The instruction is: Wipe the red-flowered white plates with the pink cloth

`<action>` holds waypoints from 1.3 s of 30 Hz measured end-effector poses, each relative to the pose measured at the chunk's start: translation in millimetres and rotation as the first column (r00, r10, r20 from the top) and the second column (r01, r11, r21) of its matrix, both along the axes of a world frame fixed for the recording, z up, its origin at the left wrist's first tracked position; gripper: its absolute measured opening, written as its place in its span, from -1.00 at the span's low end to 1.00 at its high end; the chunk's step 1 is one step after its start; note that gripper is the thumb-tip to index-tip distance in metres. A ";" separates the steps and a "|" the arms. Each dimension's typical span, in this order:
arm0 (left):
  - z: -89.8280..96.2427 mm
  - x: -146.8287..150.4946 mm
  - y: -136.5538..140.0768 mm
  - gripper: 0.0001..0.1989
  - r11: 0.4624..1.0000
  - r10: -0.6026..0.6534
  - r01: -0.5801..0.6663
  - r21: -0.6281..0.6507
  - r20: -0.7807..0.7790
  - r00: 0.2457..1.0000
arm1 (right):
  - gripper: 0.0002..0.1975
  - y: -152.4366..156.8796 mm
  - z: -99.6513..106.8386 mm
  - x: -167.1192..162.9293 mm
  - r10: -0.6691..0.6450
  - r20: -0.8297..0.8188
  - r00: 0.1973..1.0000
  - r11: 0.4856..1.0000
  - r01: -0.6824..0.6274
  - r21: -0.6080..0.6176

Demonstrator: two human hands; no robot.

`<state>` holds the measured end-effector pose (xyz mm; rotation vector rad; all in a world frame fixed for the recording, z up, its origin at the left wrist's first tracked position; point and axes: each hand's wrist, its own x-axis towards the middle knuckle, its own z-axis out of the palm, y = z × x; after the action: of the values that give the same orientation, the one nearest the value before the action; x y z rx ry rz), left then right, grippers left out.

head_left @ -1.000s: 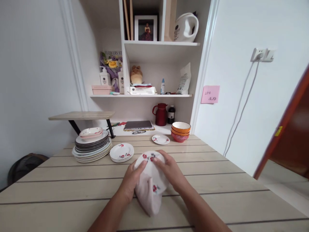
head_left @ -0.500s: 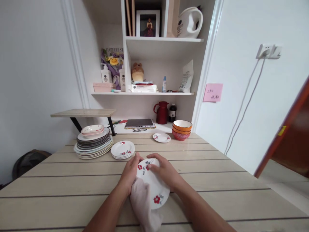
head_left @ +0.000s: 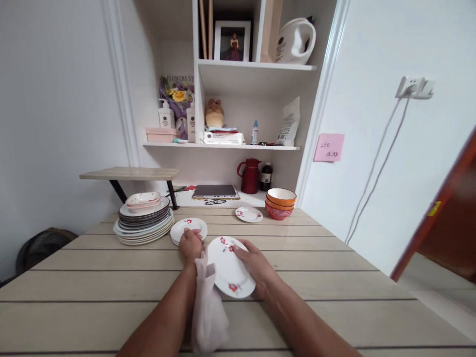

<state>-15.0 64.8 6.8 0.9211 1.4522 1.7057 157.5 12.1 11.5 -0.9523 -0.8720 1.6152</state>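
Observation:
A white plate with red flowers (head_left: 231, 270) is tilted up in my right hand (head_left: 257, 263), the thumb over its face and the fingers behind its right edge. My left hand (head_left: 191, 244) is closed on a pale pinkish cloth (head_left: 210, 312), which hangs down along the plate's left side. That hand is over the front of a small stack of matching flowered plates (head_left: 189, 226) and hides part of it; whether it touches them I cannot tell. Another flowered plate (head_left: 249, 214) lies alone farther back on the table.
A tall stack of plates (head_left: 145, 223) topped with small dishes stands at the left, beside a raised wooden stand (head_left: 130, 173). Orange and red bowls (head_left: 280, 204) are stacked back right. Behind them are a red jug (head_left: 250, 176), a dark bottle (head_left: 266, 176), a laptop (head_left: 214, 191) and glasses (head_left: 215, 202).
My left hand has moved off the plate, left and away from me to the small stack, taking the cloth along. The plate in my right hand has shifted slightly up and left.

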 end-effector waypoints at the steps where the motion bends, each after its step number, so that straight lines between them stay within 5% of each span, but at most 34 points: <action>1: 3.9 1.6 0.8 -0.62 1.000 -0.001 0.001 -0.008 0.011 1.000 | -0.54 1.5 0.3 3.1 -0.046 0.000 0.999 0.999 0.046 0.007; 9: 34.1 -11.6 -48.4 -0.72 0.963 -0.257 0.246 -0.113 -0.099 0.961 | -0.52 1.9 3.4 10.3 -0.133 0.046 0.990 0.989 0.129 0.075; 13: 35.2 -38.0 -81.3 -0.66 0.952 -0.298 0.261 -0.158 -0.297 0.907 | -0.52 5.0 -1.8 6.8 -0.140 0.017 0.990 0.988 0.138 0.073; 18: 29.3 -60.8 -118.5 -0.52 0.937 -0.292 0.213 -0.276 -0.287 0.912 | -0.57 13.0 -5.4 14.2 -0.235 -0.021 0.972 0.971 0.236 0.026; 21: 20.6 -50.1 -143.0 -0.56 0.911 -0.400 0.318 -0.264 -0.364 0.841 | -0.58 14.2 -4.4 17.2 -0.266 -0.020 0.964 0.964 0.266 0.013; 23: 13.3 -34.9 -153.6 -0.58 0.860 -0.510 0.410 -0.304 -0.477 0.716 | -0.59 13.1 -3.8 16.6 -0.259 -0.021 0.966 0.966 0.259 0.013; 25: 6.2 -20.3 -154.4 -0.57 0.899 -0.438 0.310 -0.310 -0.631 0.640 | -0.61 11.5 -3.6 15.1 -0.247 -0.026 0.969 0.969 0.247 0.020; 27: 0.8 -11.7 -144.6 -0.78 0.954 -0.299 0.195 -0.227 -0.718 0.629 | -0.63 10.5 -3.5 14.3 -0.244 -0.022 0.969 0.969 0.245 0.032; 31: 0.0 -11.6 -110.8 -0.88 0.984 -0.154 0.071 -0.166 -0.567 0.809 | -0.63 12.3 -3.2 16.9 -0.258 -0.014 0.966 0.965 0.259 0.033; 34: 9.4 -5.0 -96.1 -0.80 0.998 0.036 -0.012 0.057 -0.444 0.895 | -0.63 14.4 -3.5 18.5 -0.264 0.030 0.964 0.964 0.263 0.045; 39: 25.6 27.4 -95.9 -0.74 0.930 0.054 0.134 0.342 -0.487 0.872 | -0.60 14.4 -7.6 15.7 -0.232 0.059 0.971 0.969 0.225 0.100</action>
<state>12.4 -31.1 32.4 1.6796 1.4202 1.8277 173.1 26.5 4.0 -1.0106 -0.8450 1.3406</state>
